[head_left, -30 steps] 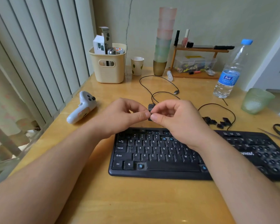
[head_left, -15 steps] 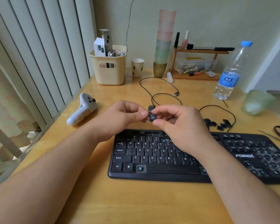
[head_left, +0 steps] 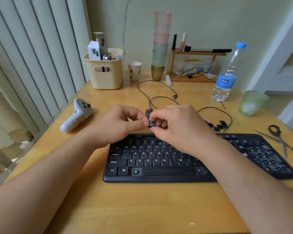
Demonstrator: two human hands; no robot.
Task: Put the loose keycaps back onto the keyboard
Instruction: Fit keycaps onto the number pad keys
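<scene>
Two hands, left (head_left: 118, 124) and right (head_left: 178, 125), pinch one keycap (head_left: 151, 124) above the keyboard (head_left: 159, 176). Legend reads 3: align over the numpad's bare stem, press straight down.

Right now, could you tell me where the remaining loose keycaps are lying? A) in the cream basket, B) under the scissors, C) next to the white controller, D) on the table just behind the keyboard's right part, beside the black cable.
D: the small pile of loose keycaps sits on the table behind the keyboard, next to the black cable.
</scene>
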